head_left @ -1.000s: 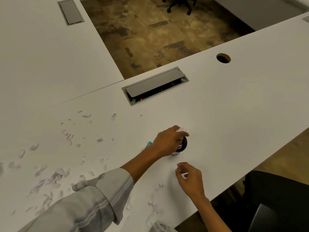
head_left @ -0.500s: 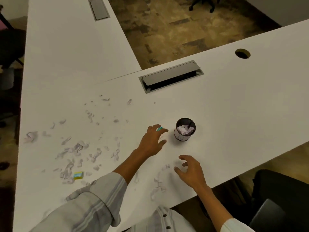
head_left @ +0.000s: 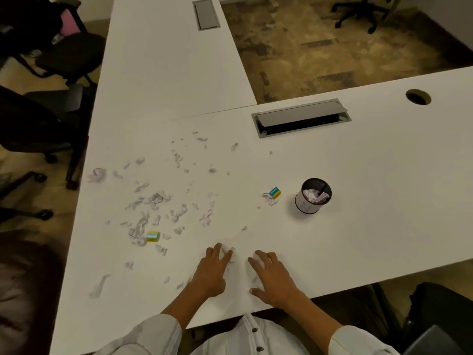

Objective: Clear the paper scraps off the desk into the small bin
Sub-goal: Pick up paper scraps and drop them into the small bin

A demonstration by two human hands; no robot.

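Note:
Torn paper scraps (head_left: 156,201) lie scattered over the left half of the white desk (head_left: 358,239). The small black mesh bin (head_left: 313,196) stands upright right of centre with crumpled paper inside. My left hand (head_left: 211,271) and my right hand (head_left: 271,278) both rest flat on the desk near the front edge, fingers spread, well below and left of the bin. A few small scraps (head_left: 227,252) lie at the left fingertips, and one scrap shows under the right fingers. Neither hand grips anything that I can see.
Two small blue-and-yellow blocks lie on the desk: one (head_left: 275,192) just left of the bin, one (head_left: 152,236) among the scraps. A grey cable tray (head_left: 302,120) and a cable hole (head_left: 418,96) sit at the back. Black chairs (head_left: 38,124) stand to the left.
Both hands have pulled back from beside the bin toward the desk's front edge and now lie flat over scraps there. The view has swung left and widened.

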